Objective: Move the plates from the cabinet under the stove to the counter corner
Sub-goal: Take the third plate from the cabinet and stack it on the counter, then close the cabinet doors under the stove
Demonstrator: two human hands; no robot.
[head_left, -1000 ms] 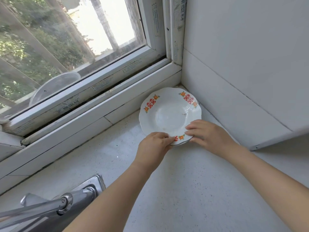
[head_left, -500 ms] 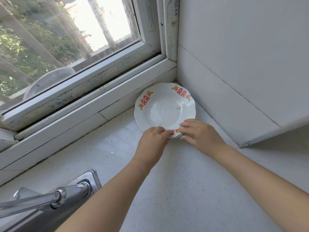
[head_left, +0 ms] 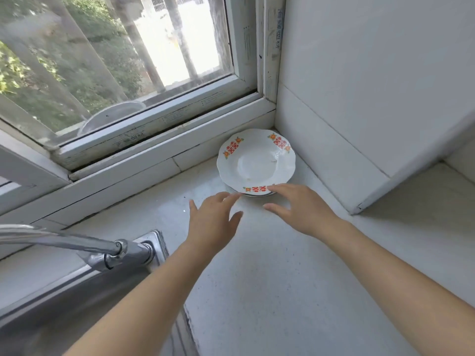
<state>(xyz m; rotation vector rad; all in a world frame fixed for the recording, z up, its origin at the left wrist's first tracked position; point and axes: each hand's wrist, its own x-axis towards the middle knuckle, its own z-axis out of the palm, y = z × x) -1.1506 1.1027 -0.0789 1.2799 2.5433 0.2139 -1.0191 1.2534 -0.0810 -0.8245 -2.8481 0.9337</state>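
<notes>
Now let go: plates (head_left: 257, 163) stacked in the counter (head_left: 270, 265) corner, hemmed by the window sill (head_left: 154, 160) behind and the tiled wall (head_left: 359, 98) at right, with open room only toward the near side. Both left hand (head_left: 213, 222) and right hand (head_left: 303, 209) spread wide, holding nothing, no longer pinching the near rim as half a second back. Right fingertips at that rim, contact hard to judge. Only a sliver of a lower plate showing. At left, faucet (head_left: 97, 249) and sink (head_left: 64, 304) cut off by the frame.
</notes>
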